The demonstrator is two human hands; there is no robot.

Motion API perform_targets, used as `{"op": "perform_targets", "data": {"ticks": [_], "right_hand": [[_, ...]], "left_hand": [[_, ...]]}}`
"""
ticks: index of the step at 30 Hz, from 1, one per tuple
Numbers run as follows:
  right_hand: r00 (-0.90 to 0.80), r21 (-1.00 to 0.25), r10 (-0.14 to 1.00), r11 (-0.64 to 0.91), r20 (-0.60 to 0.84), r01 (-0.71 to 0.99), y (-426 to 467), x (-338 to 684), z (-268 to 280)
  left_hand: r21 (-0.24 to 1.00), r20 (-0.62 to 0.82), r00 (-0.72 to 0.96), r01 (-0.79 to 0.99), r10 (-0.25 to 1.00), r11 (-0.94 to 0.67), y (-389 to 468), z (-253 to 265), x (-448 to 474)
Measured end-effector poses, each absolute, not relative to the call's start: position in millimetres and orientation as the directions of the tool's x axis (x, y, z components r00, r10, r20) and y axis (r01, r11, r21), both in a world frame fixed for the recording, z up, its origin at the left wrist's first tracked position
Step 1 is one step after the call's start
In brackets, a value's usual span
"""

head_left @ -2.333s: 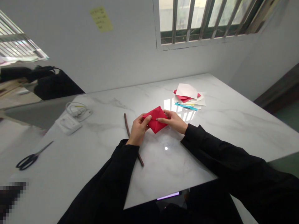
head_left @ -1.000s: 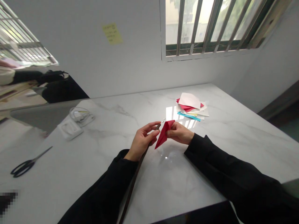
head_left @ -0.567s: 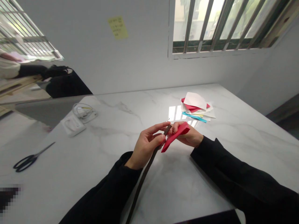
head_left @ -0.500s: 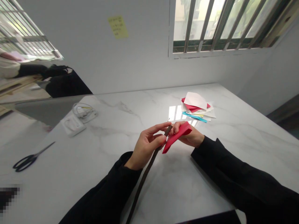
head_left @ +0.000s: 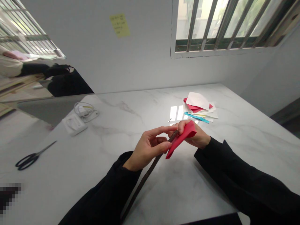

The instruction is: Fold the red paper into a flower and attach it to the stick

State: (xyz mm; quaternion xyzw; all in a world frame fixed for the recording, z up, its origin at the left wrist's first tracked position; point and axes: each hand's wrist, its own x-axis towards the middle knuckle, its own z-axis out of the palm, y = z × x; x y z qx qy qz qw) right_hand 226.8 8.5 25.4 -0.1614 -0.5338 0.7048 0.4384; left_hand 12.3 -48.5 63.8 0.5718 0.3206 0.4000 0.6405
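My left hand pinches a thin dark brown stick near its upper end, thumb in front and fingers behind. The stick slants down toward the bottom edge of the view. A folded piece of red paper is gripped by my right hand, the thumb pressing on it close to the stick's tip. Paper and stick tip meet or nearly touch between the two hands; my fingers partly hide the spot.
Black-handled scissors lie on the left of the marble-patterned table. Behind them are a white box and a coiled white cable. A stack of coloured papers lies at the back right. A yellow note sticks to the wall.
Both hands have shifted slightly right with the stick and red paper. The stick's tip is now nearer my right thumb, and my left index finger reaches further toward my right hand.
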Motion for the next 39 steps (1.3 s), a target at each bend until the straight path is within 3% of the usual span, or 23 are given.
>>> {"op": "perform_targets", "data": {"ticks": [14,28,39], "right_hand": [[-0.557,-0.874,0.781,-0.031,0.281,-0.485,6.0,227.6,26.9],[-0.55,-0.827,0.741,0.014,0.386,-0.562,7.1,224.4,26.0],[-0.495,-0.792,0.722,0.121,0.484,-0.598,3.3,223.4,34.7]], "left_hand": [[0.985,0.06,0.455,-0.17,0.888,0.021,-48.6,59.9,13.4],[0.95,0.143,0.532,-0.31,0.835,0.035,-50.7,63.8,17.8],[0.938,0.136,0.498,-0.344,0.856,0.052,-51.1,65.6,18.4]]}}
